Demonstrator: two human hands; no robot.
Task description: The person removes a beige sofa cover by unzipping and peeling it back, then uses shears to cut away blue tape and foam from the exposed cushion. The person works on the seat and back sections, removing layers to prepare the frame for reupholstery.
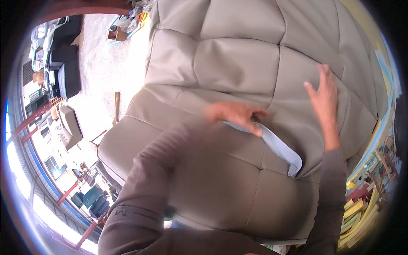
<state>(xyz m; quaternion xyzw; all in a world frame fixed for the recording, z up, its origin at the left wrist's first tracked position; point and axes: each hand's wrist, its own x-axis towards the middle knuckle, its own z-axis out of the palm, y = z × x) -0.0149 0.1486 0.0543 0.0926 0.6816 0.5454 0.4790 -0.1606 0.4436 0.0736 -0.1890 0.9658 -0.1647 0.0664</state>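
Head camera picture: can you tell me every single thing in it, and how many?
Padded seat: 1, beige, middle.
Pale strip: 1, whitish, on the seat.
Floor: 1, pale, upper left.
Wooden handle: 1, brown, left of the seat.
Box: 1, brown, upper left.
Dark furniture: count unclear, black, upper left.
Light furniture piece: 1, beige, left.
Red bars: several, red, left.
Scrap pile: 1, mostly yellow, lower right.
Sleeves: 2, grey-brown, below.
Left hand: 1, bare, blurred, at the strip.
Right hand: 1, bare, over the seat, right.

From the grip of your left hand (239, 116), the strip (278, 148) runs right and toward you over the upholstery (238, 63), with your right hand (325, 100) farther right.
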